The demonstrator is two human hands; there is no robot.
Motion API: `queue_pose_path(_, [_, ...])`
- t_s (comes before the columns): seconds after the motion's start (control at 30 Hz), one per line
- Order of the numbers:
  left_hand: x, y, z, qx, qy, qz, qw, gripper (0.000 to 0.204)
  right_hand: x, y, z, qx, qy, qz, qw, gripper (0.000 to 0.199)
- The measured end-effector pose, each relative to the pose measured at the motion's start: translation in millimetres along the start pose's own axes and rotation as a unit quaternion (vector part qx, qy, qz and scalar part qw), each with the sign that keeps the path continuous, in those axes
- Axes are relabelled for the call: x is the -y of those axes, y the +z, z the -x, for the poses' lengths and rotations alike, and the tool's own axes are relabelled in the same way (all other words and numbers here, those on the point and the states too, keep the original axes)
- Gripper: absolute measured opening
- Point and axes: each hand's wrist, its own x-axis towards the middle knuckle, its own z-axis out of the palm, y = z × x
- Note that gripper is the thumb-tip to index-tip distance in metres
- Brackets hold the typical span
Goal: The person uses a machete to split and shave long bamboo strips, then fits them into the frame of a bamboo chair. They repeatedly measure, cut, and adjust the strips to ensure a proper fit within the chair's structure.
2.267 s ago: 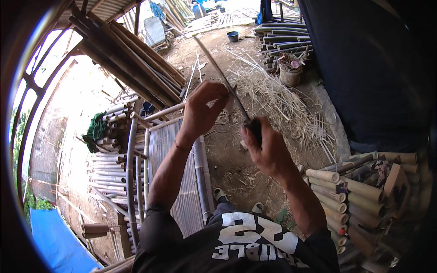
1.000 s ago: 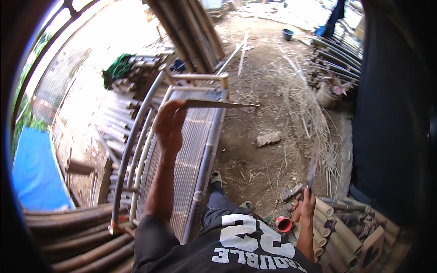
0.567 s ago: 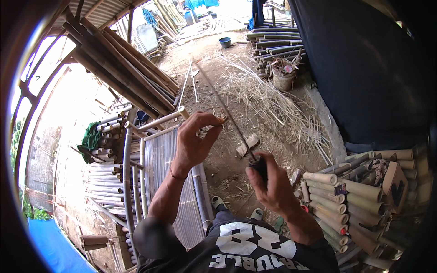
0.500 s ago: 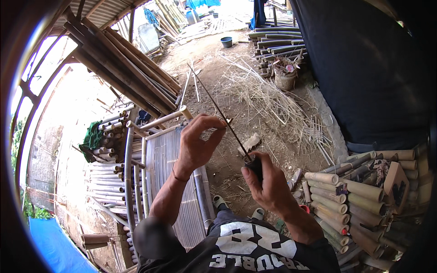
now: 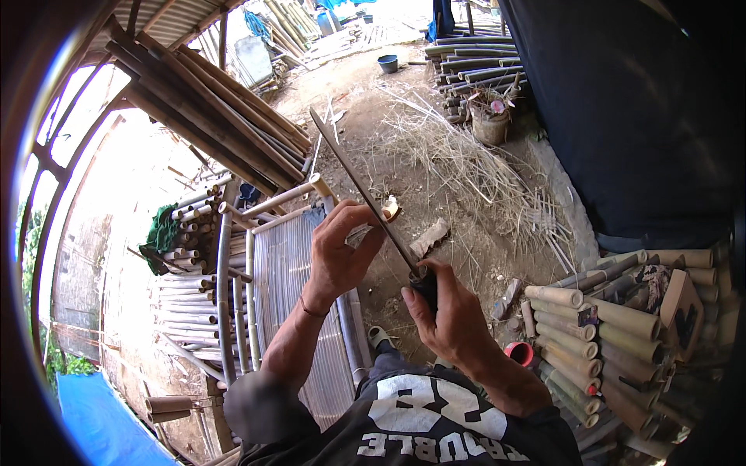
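A dark bucket (image 5: 388,64) stood on the bare ground well beyond the hands, its contents too small to make out. Nearer the dark hanging sheet (image 5: 629,124) at the right, a round pale pot (image 5: 490,126) held dry, twiggy stalks with a pink patch among them. A red cup (image 5: 519,354) sat just beside the stacked bamboo poles (image 5: 563,334) at the lower right; whatever lay inside it could not be told. A box-like wooden piece (image 5: 681,314) rested on those poles. Pale shavings (image 5: 458,159) spread over the ground between the pot and the hands, and a rough block (image 5: 429,237) lay closer in. On the left, a slatted bamboo bench (image 5: 291,295) ran beneath the left forearm, which covered part of its seat, while long dark poles (image 5: 214,109) leaned farther out. The right hand (image 5: 454,314) was wrapped around the dark handle of a long knife (image 5: 362,186), above the ground in front of the body. The left hand (image 5: 338,248) was half curled, thumb and forefinger tips close together at the blade; whether they pinched it, or the small pale piece (image 5: 390,208) just beyond, could not be told. The knife's long axis ran diagonally, its tip pointing away and leftward.
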Motion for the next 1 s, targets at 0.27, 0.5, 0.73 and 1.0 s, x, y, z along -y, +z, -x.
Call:
queue_pose_path(0.27, [2.7,1.7,4.0,-0.036,-0.022,-0.014,0.999,0.023,-8.7,-2.6,3.4,-0.019,-0.022,-0.085,0.996,0.033])
queue_pose_path(0.5, [3.7,-55.9,54.5,-0.212,-0.164,-0.102,0.958,0.040,-67.5,-4.2,14.3,-0.076,0.200,-0.364,0.906,0.030])
queue_pose_path(0.73, [19.0,-74.5,86.6,-0.227,-0.110,-0.025,0.967,0.022,-72.4,23.1,13.0,0.016,0.243,-0.317,0.917,0.037])
queue_pose_path(1.0, [8.8,-38.2,29.6,-0.110,-0.069,-0.005,0.992,0.022,2.9,23.5,-15.5,0.039,-0.058,-0.103,0.992,0.037])
